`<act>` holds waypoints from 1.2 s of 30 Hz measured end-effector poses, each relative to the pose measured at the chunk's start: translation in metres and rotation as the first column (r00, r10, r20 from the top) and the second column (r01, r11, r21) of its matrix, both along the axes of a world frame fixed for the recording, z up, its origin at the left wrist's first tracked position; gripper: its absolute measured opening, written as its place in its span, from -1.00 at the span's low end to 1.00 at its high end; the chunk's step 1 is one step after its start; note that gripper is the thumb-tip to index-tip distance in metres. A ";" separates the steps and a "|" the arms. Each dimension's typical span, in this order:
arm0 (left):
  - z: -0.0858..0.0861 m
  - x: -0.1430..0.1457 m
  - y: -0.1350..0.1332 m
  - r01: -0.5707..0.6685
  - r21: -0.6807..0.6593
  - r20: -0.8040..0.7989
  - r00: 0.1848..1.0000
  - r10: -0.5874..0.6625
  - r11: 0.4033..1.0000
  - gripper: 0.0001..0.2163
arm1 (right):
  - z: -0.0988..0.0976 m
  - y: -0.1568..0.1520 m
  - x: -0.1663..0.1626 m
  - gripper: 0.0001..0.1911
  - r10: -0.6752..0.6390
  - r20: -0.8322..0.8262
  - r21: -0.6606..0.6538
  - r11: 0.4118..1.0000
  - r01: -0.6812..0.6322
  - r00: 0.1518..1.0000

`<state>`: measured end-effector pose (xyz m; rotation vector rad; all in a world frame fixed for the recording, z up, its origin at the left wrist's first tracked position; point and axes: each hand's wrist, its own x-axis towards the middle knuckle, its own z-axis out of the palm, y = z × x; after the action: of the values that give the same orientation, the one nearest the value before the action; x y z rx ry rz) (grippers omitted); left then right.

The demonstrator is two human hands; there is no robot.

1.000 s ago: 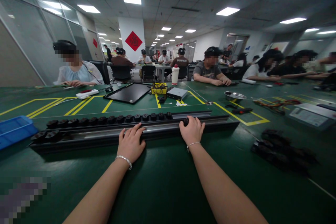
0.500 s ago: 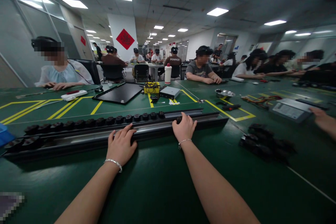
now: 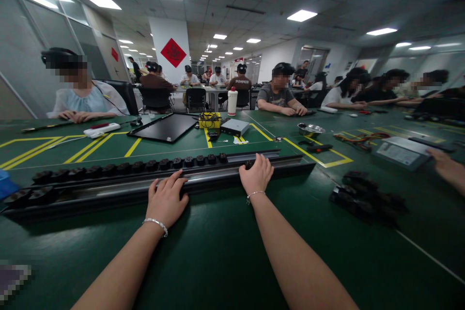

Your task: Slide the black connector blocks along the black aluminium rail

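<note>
A long black rail (image 3: 214, 174) with a shiny metal channel lies across the table in front of me. My left hand (image 3: 166, 193) grips its front edge, fingers over the top and thumb at the front side. Farther right along the same rail, my right hand (image 3: 255, 174) has its fingers round a small black round piece (image 3: 249, 164), partly hidden by them. Two larger-looking black pieces (image 3: 42, 195) sit at the rail's left end. Behind it runs a second rail (image 3: 250, 155), holding a row of similar black round pieces (image 3: 124, 168).
To the right lies a pile of black parts (image 3: 366, 196). Beyond are a metal box (image 3: 401, 151) with a co-worker's hand (image 3: 445, 162) at it, a steel bowl (image 3: 311, 129), and a black panel (image 3: 163, 128). A blue bin (image 3: 7, 185) stands at the left edge.
Hardly anything differs. Both my hands keep their places on the rail, with the right hand's fingers shifted very slightly. The view has moved a little.
</note>
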<state>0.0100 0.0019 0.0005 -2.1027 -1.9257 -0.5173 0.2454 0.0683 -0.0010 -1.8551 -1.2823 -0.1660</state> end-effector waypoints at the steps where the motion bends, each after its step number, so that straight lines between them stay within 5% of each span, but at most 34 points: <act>1: 0.000 0.000 0.000 -0.001 -0.003 0.003 1.000 0.001 1.000 -0.68 | -0.001 0.001 0.000 -0.39 -0.004 0.004 0.002 1.000 0.004 1.000; 25: 0.000 0.001 -0.001 -0.005 0.003 0.015 1.000 0.005 1.000 -0.70 | 0.004 -0.002 0.007 -0.59 0.063 -0.082 -0.024 0.998 -0.065 0.995; 36: 0.002 0.003 0.000 -0.014 0.000 0.002 1.000 0.014 1.000 -0.71 | 0.000 0.001 0.024 -0.60 0.061 0.018 -0.050 0.997 -0.060 0.998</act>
<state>0.0125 0.0015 0.0024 -2.0883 -1.9404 -0.5163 0.2695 0.0690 -0.0013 -1.8578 -1.3653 -0.1213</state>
